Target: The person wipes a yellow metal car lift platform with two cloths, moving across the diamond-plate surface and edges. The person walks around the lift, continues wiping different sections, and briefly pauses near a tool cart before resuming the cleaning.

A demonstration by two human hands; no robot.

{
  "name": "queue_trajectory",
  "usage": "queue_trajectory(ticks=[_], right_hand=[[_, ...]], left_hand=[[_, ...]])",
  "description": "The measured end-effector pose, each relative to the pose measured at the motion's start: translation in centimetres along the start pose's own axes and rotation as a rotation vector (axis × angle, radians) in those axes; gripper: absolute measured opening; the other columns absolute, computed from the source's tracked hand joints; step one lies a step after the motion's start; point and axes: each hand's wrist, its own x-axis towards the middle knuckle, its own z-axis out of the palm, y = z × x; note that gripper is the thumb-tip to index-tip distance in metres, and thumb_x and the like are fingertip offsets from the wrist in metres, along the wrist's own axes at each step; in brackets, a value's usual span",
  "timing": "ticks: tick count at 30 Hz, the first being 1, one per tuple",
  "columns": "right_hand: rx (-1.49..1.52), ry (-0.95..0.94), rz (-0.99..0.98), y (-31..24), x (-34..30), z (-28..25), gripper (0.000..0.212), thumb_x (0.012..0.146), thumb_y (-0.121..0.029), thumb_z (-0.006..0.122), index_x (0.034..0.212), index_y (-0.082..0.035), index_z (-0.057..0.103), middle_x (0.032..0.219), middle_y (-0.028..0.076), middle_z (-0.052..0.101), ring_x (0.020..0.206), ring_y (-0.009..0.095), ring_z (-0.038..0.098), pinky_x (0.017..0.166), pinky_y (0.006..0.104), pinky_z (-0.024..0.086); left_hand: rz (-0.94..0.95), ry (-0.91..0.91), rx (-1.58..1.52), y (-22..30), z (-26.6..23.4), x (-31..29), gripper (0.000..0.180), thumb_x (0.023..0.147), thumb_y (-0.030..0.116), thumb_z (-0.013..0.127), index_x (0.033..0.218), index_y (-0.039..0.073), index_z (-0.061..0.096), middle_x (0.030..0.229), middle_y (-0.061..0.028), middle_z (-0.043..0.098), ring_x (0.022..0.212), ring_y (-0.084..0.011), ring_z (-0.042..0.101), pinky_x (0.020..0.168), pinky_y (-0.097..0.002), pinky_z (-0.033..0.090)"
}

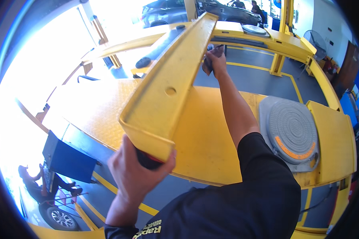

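A long yellow metal beam point(169, 79) with raised edges and a small round hole slants from near the middle toward the far side. Its near end rests in my left hand point(137, 169), which is wrapped around it from below with the thumb on the right. A black and dark red part point(148, 159) shows under that end, beside my palm. My right arm reaches forward, and my right hand point(217, 63) is closed on a dark crumpled cloth point(207, 65) against the beam's right side, close to its far end. The fingertips there are partly hidden.
Beneath the beam lies a yellow lift platform point(211, 143). A round grey turntable plate point(291, 129) sits on its right, beside a raised yellow plate point(331, 143). Across the bay runs another yellow runway point(147, 40). A person point(40, 185) sits at lower left by a blue panel point(70, 157).
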Motion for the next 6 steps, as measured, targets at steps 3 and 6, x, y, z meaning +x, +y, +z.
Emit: queue_trajectory(ticks=[3,6], right_hand=[[-0.088,-0.041,0.151,1.2,0.3,2.9,0.03,0.086,-0.015,0.086,0.111,-0.006,0.072,0.098,0.003,0.073,0.086,0.016,0.068,0.082,0.0346,0.054],[0.132,-0.043,0.224,1.4,0.3,4.1,0.033,0.089,-0.017,0.084,0.118,-0.007,0.072,0.103,0.004,0.074,0.09,0.016,0.069,0.082,0.0338,0.055]], left_hand=[[0.143,-0.101,0.27,0.3,-1.5,0.5,0.07,0.066,0.034,0.095,0.119,0.0,0.063,0.103,-0.0094,0.071,0.099,-0.0303,0.068,0.087,-0.0387,0.055],[0.134,-0.082,0.129,-1.0,-1.4,0.8,0.073,0.066,0.034,0.095,0.121,0.0,0.062,0.114,-0.0114,0.068,0.112,-0.0325,0.061,0.096,-0.0424,0.05]])
